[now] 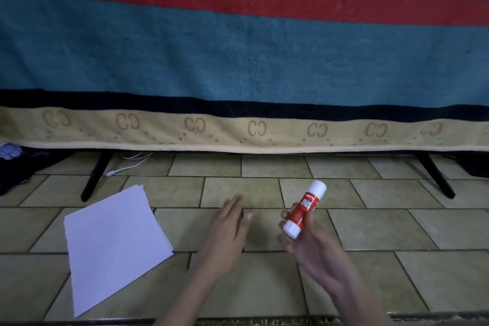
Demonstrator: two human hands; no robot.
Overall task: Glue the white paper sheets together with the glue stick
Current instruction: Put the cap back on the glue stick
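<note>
A stack of white paper sheets (113, 241) lies on the tiled floor at the lower left, its corners fanned slightly. My right hand (315, 249) holds a red and white glue stick (304, 209) tilted up to the right, cap on, fingers curled round its lower end. My left hand (227, 230) hovers over the tiles just left of the glue stick, fingers straight and holding nothing. It is well to the right of the paper.
A blue, red and beige towel (238, 66) hangs across the back, above two black slanted legs (95, 177) (436, 174). A white cable (127, 164) lies by the left leg. Dark cloth (16, 167) sits at far left.
</note>
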